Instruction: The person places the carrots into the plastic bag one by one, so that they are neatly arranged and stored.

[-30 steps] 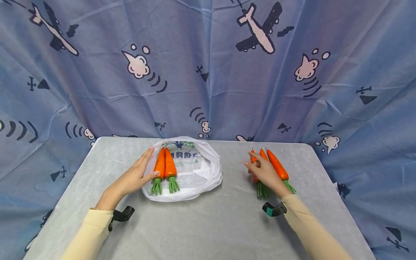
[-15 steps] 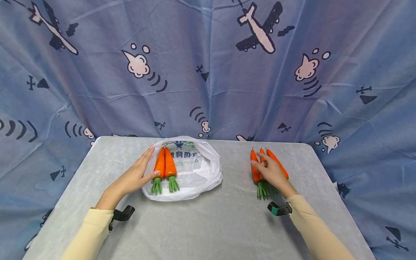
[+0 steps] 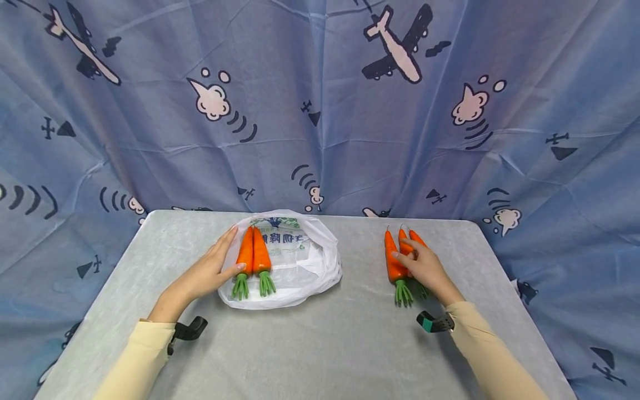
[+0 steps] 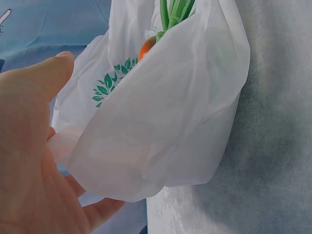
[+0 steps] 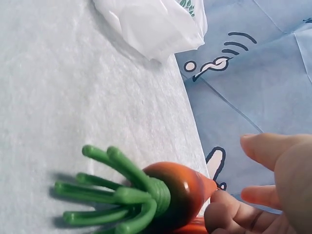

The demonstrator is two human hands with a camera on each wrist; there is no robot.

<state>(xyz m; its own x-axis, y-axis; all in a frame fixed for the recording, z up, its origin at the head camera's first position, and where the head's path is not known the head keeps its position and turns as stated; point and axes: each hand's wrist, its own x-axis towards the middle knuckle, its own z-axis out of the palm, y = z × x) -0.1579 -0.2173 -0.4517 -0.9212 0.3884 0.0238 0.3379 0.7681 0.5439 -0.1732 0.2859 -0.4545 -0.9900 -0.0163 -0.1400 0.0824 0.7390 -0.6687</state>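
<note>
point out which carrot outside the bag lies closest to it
The leftmost carrot of the three by the right hand; the other two lie farther from the bag.

You face glossy, smooth carrots (image 3: pixel 396 271) at centre-right, a crinkled plastic bag (image 3: pixel 306 278) centre-left, creased matt cloth (image 3: pixel 280 72) up top.

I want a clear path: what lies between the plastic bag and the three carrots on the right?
Just bare table separates the plastic bag from those carrots, in the head view.
</note>
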